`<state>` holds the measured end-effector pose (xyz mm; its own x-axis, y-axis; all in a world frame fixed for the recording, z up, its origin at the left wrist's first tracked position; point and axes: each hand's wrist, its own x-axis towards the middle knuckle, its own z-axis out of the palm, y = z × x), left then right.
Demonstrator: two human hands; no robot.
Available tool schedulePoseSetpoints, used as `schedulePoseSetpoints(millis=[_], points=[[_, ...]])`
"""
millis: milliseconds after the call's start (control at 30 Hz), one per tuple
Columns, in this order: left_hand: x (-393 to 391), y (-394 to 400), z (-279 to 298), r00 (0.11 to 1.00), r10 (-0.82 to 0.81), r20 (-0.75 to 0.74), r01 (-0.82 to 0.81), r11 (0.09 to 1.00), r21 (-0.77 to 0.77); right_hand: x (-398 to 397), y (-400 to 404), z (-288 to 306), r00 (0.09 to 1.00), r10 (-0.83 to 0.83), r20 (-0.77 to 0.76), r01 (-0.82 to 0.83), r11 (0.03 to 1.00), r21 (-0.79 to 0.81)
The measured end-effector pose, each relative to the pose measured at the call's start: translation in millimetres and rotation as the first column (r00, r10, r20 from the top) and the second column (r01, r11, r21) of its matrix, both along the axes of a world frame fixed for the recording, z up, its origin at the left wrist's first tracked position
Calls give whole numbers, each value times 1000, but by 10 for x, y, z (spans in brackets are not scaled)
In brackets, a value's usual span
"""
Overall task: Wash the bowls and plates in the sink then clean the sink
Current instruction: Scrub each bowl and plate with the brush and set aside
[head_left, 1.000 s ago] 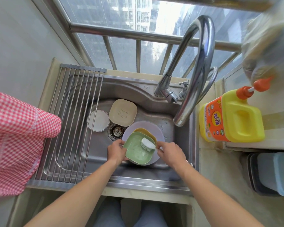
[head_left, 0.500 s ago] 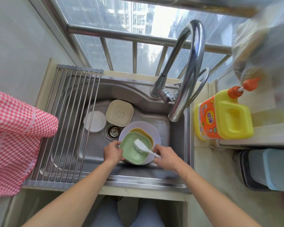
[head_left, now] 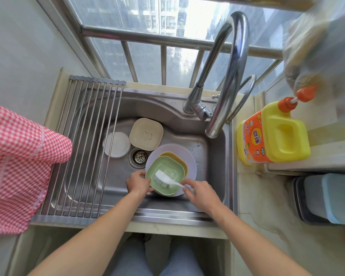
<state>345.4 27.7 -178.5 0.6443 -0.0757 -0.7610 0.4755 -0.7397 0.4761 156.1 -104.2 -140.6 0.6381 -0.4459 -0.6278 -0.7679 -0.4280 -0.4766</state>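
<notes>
Left hand (head_left: 138,184) fingers curl round the green bowl (head_left: 165,178) rim; right hand (head_left: 200,193) pinches the brush (head_left: 164,178) handle, bristles inside the bowl. Risk: wet rim may slip from the left fingers, knocking the stacked plate (head_left: 190,158) beneath.

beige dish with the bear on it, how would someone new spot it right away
Look into the steel sink and find the drain. The beige dish sits just behind it, below the tap. It alone is squarish with a bear outline; its left neighbour is round and white.
</notes>
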Motion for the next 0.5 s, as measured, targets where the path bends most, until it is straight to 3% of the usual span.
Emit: schedulePoseSetpoints(millis=[100, 233, 367, 500], points=[[10, -10, 1, 1000, 13, 5, -13, 1000, 7, -43, -80, -20, 1000, -4, -22, 1, 990, -144], [29, 15, 21, 1000, 12, 11, -12, 1000, 9, -86, -33, 54, 987, 162, 8, -162, 986, 39], [11, 18, 43, 999, 45, -16, -45, 999, -14, -131, -126, -14, 1000, -6, -18, 4, 993, -115], [-14, 9, 33, 997, 76, -34, -77, 997, -7, -86, -6, 23, 995, 97, 12, -98, 994, 50]])
